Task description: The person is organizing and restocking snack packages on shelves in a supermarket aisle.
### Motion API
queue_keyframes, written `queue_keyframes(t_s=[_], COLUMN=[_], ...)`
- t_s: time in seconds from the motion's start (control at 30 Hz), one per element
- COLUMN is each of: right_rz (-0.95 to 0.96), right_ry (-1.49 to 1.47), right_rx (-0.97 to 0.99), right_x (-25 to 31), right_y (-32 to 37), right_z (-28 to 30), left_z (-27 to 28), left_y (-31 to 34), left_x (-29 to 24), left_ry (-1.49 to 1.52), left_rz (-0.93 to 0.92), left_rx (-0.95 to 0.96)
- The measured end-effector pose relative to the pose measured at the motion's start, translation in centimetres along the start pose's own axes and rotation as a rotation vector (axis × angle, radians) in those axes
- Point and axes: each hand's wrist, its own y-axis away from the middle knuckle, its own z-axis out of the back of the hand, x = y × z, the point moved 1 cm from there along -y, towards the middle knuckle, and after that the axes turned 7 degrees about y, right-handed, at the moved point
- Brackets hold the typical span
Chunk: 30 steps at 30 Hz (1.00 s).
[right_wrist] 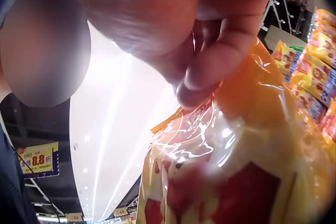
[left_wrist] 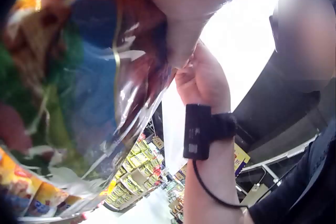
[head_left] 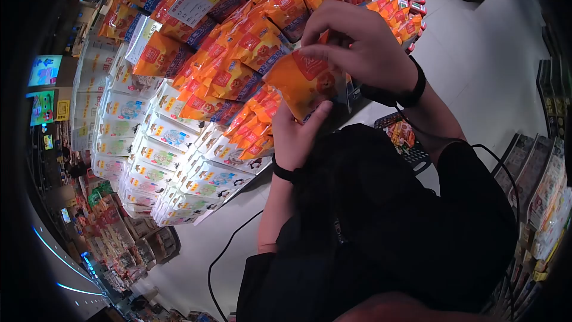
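Note:
An orange snack bag (head_left: 305, 79) with a red label and a bear picture is held between both hands, in front of the display. My left hand (head_left: 295, 137) grips its lower edge, the thumb lying over the printed front. With curled fingers, my right hand (head_left: 366, 48) pinches the bag's top edge. The right wrist view shows thumb and fingertips right at the crimped seam of the shiny bag (right_wrist: 236, 140). Its back, blue and glossy (left_wrist: 94, 82), fills much of the left wrist view. Similar orange bags (head_left: 256, 42) stand close behind it.
White printed packs (head_left: 161, 155) are stacked below the orange bags, and a price card (head_left: 199, 0) stands among them. A dark basket (head_left: 405, 137) with colourful packs is beyond the right forearm. Black cables (head_left: 500, 164) trail from the wrists. More shelves (head_left: 530, 173) line the right.

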Motion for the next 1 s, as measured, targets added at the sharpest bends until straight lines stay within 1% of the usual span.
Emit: queue_keyframes(t_s=[0.1,0.13,0.23,0.27,0.3,0.33,0.4,0.47,0.57,0.6,0.67,0.7,0.73,0.77,0.8,0.83,0.9,0.93,0.97,1.0], right_rz=[-0.384,-0.439,-0.840,-0.855,-0.868,-0.926,-0.976,-0.998,-0.977,-0.945,-0.875,-0.919,-0.962,-1.002,-0.970,-0.940,-0.885,-0.824,-0.712,-0.674], right_ry=[-0.110,-0.092,-0.337,-0.529,-0.721,-0.753,-0.764,-0.816,-0.958,-0.935,-0.884,-0.803,-0.721,-0.640,-0.665,-0.568,-0.468,-0.424,-0.476,-0.471], right_rx=[-0.051,-0.031,0.197,0.183,0.167,0.204,0.280,0.288,0.219,0.215,0.219,0.256,0.294,0.331,0.207,0.205,0.106,0.084,0.065,0.061], right_x=[-1.8,-2.3,-1.7,-2.6,-2.2,-1.6,-1.4,-1.2,-1.0,-1.2,-2.2,-2.6,-2.9,-3.2,-3.1,-3.8,-6.5,-8.6,-10.3,-12.6], right_y=[4.0,5.7,10.4,13.1,13.8,14.8,15.8,16.2,15.9,16.1,16.3,16.1,15.8,15.3,14.2,13.0,11.1,10.2,9.0,8.1], right_z=[-0.4,-0.9,-3.1,-5.1,-6.4,-6.5,-6.9,-7.0,-7.0,-7.1,-6.9,-6.3,-5.6,-5.2,-5.1,-4.6,-4.8,-4.9,-5.0,-5.3], left_z=[-0.6,-0.5,0.0,0.2,0.5,0.9,1.2,1.2,0.5,0.4,0.5,0.8,1.3,1.4,1.5,1.8,2.7,3.2,3.8,4.4], left_y=[0.4,0.5,0.4,0.5,0.4,0.4,1.0,1.1,2.0,2.3,2.9,3.0,3.0,3.2,3.6,3.7,4.2,4.7,5.2,5.7], left_x=[1.0,1.4,2.7,2.7,3.0,3.5,3.7,3.0,1.7,2.1,2.1,2.1,2.4,2.3,2.1,1.8,1.6,1.6,2.3,3.3], left_ry=[0.244,0.337,0.520,0.532,0.479,0.426,0.327,0.235,0.180,0.168,0.070,0.020,0.013,-0.009,-0.033,-0.059,0.027,0.009,0.058,0.107], left_rz=[0.134,0.178,0.222,0.232,0.225,0.222,0.235,0.248,0.217,0.208,0.121,0.076,0.101,0.039,-0.022,-0.091,-0.113,-0.087,-0.073,-0.054], left_rx=[-0.053,-0.084,-0.110,-0.101,-0.111,-0.118,-0.119,-0.097,-0.058,-0.044,0.012,0.035,0.075,0.023,-0.028,-0.077,-0.100,-0.116,-0.114,-0.113])
